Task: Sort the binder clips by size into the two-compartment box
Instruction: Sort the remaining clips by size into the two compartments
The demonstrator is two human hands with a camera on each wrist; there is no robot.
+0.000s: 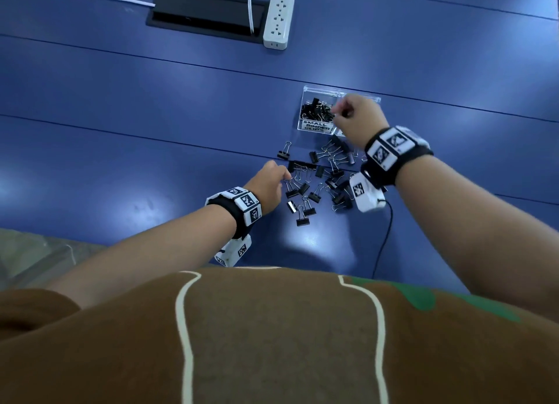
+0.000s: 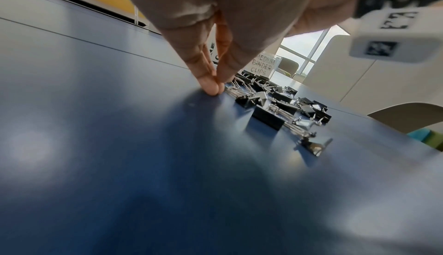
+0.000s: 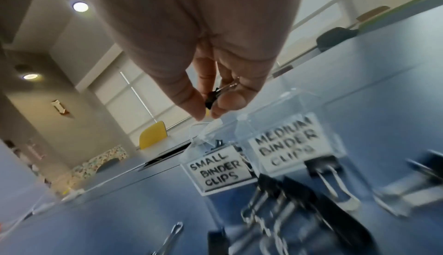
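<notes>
Over the clear box, right by the divider above the small-clips compartment, the right hand pinches a small binder clip. Nearer the table's front edge, the left hand's fingertips are pressed together at the loose clip pile.

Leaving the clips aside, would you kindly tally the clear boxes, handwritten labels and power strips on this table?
clear box: 1
handwritten labels: 2
power strip: 1
Total: 4
</notes>
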